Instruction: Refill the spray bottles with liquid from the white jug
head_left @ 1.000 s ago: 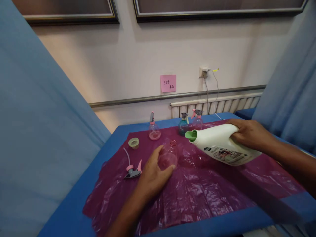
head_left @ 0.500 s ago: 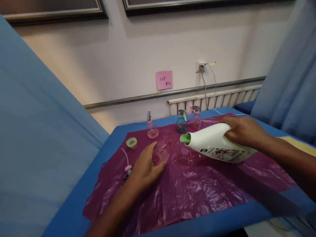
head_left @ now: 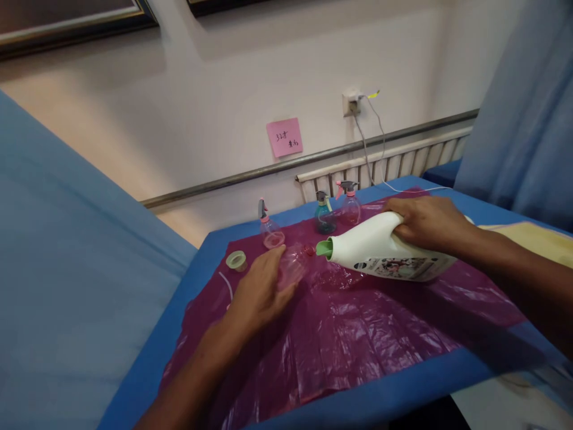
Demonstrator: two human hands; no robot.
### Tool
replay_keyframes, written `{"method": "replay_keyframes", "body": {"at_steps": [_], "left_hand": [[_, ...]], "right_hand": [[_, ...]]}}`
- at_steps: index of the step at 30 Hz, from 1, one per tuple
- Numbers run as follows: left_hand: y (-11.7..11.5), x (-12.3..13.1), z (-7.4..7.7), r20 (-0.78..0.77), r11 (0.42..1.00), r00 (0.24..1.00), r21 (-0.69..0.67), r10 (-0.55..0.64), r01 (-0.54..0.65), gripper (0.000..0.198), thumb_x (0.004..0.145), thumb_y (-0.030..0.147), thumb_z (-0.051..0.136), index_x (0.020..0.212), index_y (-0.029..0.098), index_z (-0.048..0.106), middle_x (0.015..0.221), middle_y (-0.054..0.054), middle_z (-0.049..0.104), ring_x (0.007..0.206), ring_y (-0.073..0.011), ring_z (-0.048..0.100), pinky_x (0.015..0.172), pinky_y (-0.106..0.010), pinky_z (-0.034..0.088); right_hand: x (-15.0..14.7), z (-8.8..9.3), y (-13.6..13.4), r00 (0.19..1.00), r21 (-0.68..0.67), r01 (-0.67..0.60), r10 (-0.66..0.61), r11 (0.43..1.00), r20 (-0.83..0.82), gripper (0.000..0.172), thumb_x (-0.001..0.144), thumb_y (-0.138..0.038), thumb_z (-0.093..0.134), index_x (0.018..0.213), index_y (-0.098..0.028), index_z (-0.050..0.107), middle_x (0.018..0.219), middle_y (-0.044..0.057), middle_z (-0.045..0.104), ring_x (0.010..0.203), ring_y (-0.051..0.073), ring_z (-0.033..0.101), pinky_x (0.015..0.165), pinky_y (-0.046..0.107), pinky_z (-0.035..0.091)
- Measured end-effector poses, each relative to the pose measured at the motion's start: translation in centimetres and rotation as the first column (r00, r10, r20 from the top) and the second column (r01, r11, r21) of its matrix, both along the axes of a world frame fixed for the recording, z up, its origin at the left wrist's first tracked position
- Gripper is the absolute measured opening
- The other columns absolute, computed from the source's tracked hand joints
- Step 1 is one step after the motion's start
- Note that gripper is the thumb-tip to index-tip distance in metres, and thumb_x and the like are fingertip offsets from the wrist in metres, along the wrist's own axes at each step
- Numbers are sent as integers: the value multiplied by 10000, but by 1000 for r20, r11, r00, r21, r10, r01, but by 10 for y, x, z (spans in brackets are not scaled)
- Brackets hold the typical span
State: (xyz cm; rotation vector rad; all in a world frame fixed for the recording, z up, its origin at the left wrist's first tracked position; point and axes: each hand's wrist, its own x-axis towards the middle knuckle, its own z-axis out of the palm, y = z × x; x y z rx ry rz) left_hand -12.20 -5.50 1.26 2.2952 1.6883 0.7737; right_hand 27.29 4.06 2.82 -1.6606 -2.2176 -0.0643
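My left hand (head_left: 264, 286) is wrapped round a clear pink spray bottle body (head_left: 292, 269) without its spray head, tilted with its mouth to the right. In my right hand (head_left: 421, 224) is a large white detergent jug (head_left: 385, 248), gripped by its handle and lying nearly level. The jug's green spout (head_left: 324, 248) is right beside the bottle's mouth; whether they touch I cannot tell. No liquid stream is visible. Just left of my left hand a thin white dip tube (head_left: 226, 285) shows, its spray head mostly hidden behind the hand.
Purple plastic sheeting (head_left: 349, 346) covers much of the blue table (head_left: 215, 239). Spray bottles stand along the back: a pink one (head_left: 271, 233), a teal one (head_left: 324, 216) and another pink one (head_left: 351, 206). A small pale cup (head_left: 236, 261) is at left, a yellow cloth (head_left: 532, 242) at right.
The jug's spout has come left to the bottle's mouth. The bottle leans further right in my left hand. The view has shifted slightly, and my hand now hides the spray head.
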Motion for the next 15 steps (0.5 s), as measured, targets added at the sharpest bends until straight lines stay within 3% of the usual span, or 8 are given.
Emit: {"method": "replay_keyframes", "body": {"at_steps": [4, 15], "left_hand": [[5, -4, 2, -136, 999, 990, 22, -29, 32, 693, 930, 377, 774, 1583, 269, 569, 1644, -166, 624, 1527, -436, 574, 1268, -636, 454], [9, -3, 11, -314, 997, 948, 31, -55, 68, 759, 979, 377, 732, 1682, 270, 467, 1684, -168, 589, 1556, -421, 552, 1269, -617, 450]], "right_hand": [[-3, 4, -3, 993, -14, 22, -21, 1000, 112, 298, 933, -343, 596, 1155, -286, 787, 1052, 68, 838, 833, 257, 689, 661, 338, 261], [-6, 9, -4, 992, -57, 32, -25, 998, 124, 246, 957, -359, 570, 1099, -281, 756, 1052, 64, 833, 828, 250, 682, 657, 355, 254]]}}
